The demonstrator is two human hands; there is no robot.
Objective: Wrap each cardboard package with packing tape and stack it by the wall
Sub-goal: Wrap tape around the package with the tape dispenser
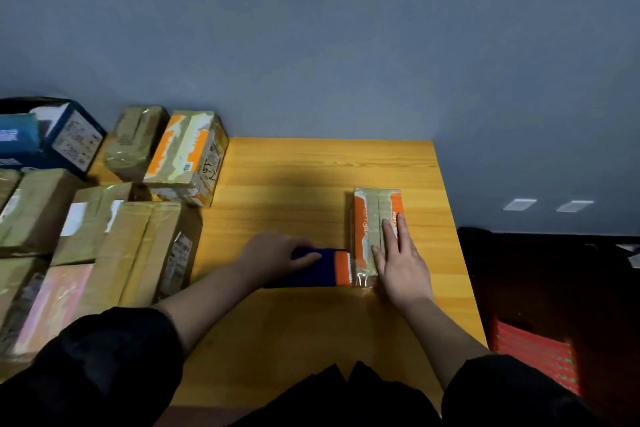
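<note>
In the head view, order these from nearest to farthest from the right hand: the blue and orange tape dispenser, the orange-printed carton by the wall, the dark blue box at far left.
From the right hand:
1. Blue and orange tape dispenser, just left, in the left hand.
2. Orange-printed carton by the wall, up left.
3. Dark blue box, far left.

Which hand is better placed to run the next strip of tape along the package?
Left. The left hand already grips the blue-and-orange tape dispenser against the orange-and-brown cardboard package, while the right hand presses it flat.

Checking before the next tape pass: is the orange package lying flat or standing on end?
Flat: the orange package lies lengthwise on the table, right hand pressing its top.
</note>
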